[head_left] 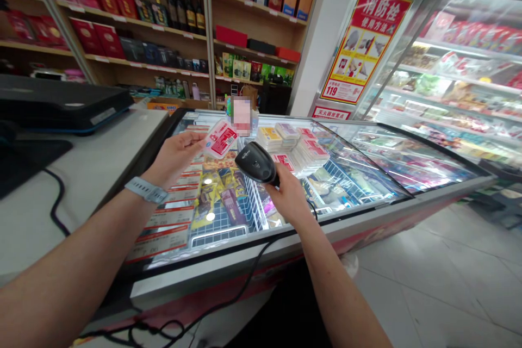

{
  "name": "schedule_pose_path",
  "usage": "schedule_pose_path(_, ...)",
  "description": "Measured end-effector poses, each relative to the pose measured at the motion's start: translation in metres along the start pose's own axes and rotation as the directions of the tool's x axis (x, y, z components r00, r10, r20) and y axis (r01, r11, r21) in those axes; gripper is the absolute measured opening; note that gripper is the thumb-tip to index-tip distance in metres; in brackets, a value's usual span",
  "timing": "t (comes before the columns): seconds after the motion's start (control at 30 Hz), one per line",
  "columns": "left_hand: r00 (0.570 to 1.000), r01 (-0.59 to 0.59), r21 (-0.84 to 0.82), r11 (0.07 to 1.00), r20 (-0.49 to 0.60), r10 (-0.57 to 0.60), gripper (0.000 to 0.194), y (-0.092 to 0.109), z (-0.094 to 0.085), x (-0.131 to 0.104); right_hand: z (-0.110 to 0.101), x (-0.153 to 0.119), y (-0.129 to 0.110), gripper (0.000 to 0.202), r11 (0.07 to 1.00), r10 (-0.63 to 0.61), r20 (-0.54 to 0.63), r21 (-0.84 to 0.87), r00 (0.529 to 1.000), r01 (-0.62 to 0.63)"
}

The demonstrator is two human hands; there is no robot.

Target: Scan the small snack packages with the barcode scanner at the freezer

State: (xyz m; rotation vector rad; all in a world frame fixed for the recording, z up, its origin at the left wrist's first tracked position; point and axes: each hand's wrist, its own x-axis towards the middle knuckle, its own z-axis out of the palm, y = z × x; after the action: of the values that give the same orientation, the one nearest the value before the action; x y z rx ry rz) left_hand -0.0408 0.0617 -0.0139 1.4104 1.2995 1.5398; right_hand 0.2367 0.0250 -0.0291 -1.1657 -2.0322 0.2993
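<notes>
My left hand pinches the edge of a flat clear plastic box with a red and white label, held up above the freezer's glass top. In my right hand is a black handheld barcode scanner, gripped by its handle with its head pointing left toward the box. A black cable hangs below the right hand and runs down to the lower left. Just beyond the scanner, stacks of similar flat boxes with red, yellow and purple labels stand on the glass.
The chest freezer holds wire baskets of packaged food under glass. Price tags line its left side. A counter with a black device is at left. Shelves of bottles rise behind; a lit display fridge stands right.
</notes>
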Motion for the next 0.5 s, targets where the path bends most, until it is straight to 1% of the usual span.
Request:
schedule_pose_path(0.2, 1.000, 0.001, 0.021, 1.000, 0.002, -0.001, 0.050, 0.0030, 0.0007, -0.0022, 0.0034, -0.0012, -0.0009, 0.027, 1.000, 0.010, 0.016, -0.008, 1.000, -0.009)
schedule_pose_path(0.5, 1.000, 0.009, 0.032, 0.999, 0.006, -0.010, 0.048, 0.0013, 0.0002, -0.0004, 0.0062, -0.0024, 0.0022, 0.030, 1.000, 0.008, 0.021, -0.008, 1.000, -0.008)
